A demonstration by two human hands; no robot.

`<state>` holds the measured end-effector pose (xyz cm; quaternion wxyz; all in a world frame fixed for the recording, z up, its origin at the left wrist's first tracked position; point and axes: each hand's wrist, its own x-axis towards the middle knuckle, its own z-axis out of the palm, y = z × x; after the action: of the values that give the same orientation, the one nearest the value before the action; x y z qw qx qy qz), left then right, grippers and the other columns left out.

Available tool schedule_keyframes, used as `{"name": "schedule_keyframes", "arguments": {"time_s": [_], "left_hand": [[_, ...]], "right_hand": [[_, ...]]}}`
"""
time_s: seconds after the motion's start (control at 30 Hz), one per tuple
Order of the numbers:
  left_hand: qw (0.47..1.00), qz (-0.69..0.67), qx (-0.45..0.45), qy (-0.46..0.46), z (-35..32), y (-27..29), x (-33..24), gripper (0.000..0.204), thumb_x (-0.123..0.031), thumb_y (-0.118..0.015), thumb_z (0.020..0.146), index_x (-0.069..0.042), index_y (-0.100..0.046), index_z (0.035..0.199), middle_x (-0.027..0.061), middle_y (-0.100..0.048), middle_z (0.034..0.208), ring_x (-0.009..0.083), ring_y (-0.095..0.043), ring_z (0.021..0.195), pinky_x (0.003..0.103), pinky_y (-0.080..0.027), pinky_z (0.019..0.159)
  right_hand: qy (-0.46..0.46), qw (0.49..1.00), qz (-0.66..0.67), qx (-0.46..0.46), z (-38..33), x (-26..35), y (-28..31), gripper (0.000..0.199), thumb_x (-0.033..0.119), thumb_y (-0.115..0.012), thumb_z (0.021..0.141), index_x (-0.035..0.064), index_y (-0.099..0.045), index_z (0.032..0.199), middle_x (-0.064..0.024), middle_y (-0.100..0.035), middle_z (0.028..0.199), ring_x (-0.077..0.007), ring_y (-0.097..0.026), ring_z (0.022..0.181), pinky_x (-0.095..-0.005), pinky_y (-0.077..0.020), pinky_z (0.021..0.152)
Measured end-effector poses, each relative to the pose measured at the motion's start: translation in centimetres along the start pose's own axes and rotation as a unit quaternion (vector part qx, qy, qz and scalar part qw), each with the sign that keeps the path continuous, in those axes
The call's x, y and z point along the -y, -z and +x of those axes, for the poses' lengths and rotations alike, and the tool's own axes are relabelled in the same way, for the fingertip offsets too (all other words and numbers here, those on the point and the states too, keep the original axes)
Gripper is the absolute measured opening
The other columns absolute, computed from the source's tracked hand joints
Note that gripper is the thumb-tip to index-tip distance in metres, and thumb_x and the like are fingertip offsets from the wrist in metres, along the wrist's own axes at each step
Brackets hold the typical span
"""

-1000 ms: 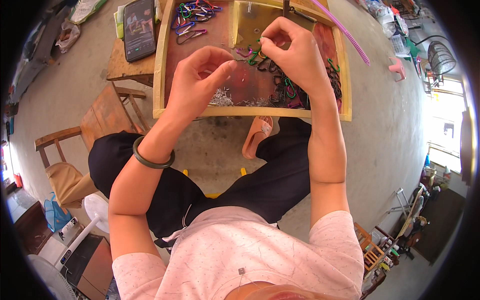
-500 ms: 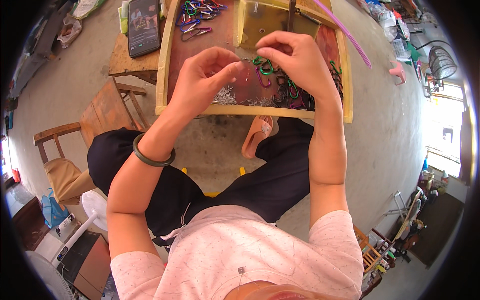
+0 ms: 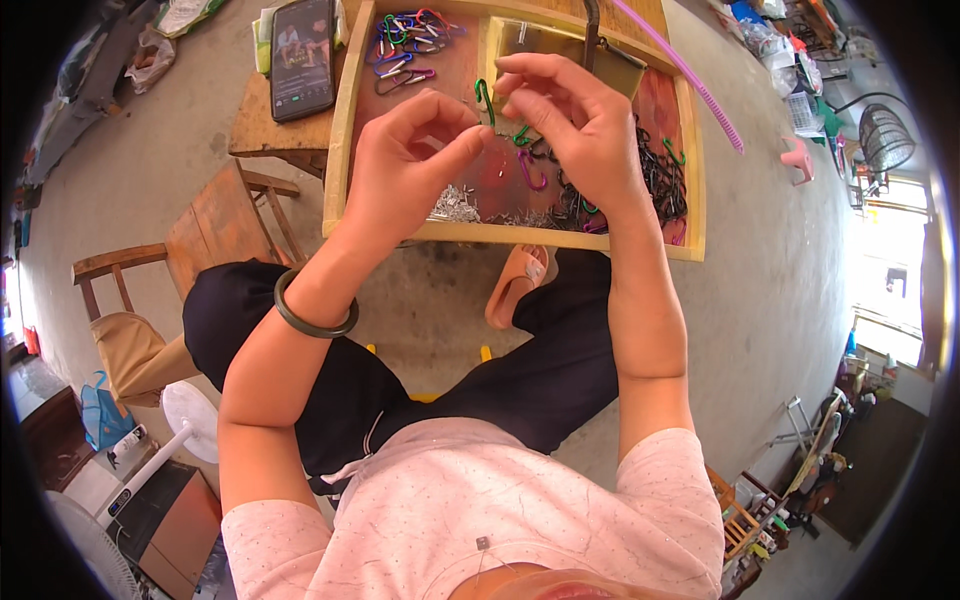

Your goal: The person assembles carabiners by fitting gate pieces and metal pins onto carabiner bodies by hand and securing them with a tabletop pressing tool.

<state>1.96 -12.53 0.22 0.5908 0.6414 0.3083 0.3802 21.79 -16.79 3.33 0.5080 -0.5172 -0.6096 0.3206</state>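
A green carabiner body (image 3: 486,103) stands nearly upright between my hands, its lower end at the pinched thumb and forefinger of my left hand (image 3: 400,165). Just right of it, the thumb and fingers of my right hand (image 3: 575,120) curl together; anything in them is too small to make out. Below the hands in the wood-framed tray (image 3: 470,232) lie a purple hook-shaped body (image 3: 532,172) and a heap of small silvery pins (image 3: 457,204). Many dark carabiner bodies (image 3: 660,175) pile up at the right, partly behind my right forearm.
Several coloured carabiners (image 3: 405,45) lie at the tray's far left. A yellowish plate with a dark metal lever (image 3: 591,30) stands at the back. A phone (image 3: 303,60) rests left of the tray, a purple coil (image 3: 690,78) hangs at the right, and a wooden chair (image 3: 205,225) stands left.
The green carabiner body now shows upright between my fingertips. My right hand has shifted slightly left and raised its fingers. The whole view has shifted a little.
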Motion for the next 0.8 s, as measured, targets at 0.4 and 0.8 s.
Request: {"name": "schedule_keyframes", "arguments": {"time_s": [0.4, 0.8], "left_hand": [[0.997, -0.072, 0.003, 0.026, 0.4, 0.4, -0.1, 0.015, -0.016, -0.076, 0.095, -0.001, -0.070, 0.095, -0.0004, -0.070, 0.083, 0.0036, -0.061, 0.071, 0.020, -0.047, 0.064], [0.991, -0.125, 0.037, 0.039, 0.3, 0.7, -1.8, 0.019, -0.022, -0.074, 0.098, -0.002, -0.074, 0.096, -0.0036, -0.068, 0.082, 0.0021, -0.059, 0.070, 0.020, -0.047, 0.062]], "right_hand": [[0.135, 0.966, -0.208, 0.069, -0.4, 0.5, -0.9, 0.056, 0.001, -0.074, 0.081, 0.0101, -0.064, 0.135, -0.0077, -0.064, 0.106, -0.0217, -0.065, 0.100, -0.0378, -0.0543, 0.089], [-0.035, 0.977, 0.152, 0.145, 0.0, -1.1, -0.1, 0.059, -0.005, -0.070, 0.086, -0.0013, -0.053, 0.143, -0.0080, -0.064, 0.123, -0.0155, -0.063, 0.111, -0.0298, -0.0524, 0.093]]}}
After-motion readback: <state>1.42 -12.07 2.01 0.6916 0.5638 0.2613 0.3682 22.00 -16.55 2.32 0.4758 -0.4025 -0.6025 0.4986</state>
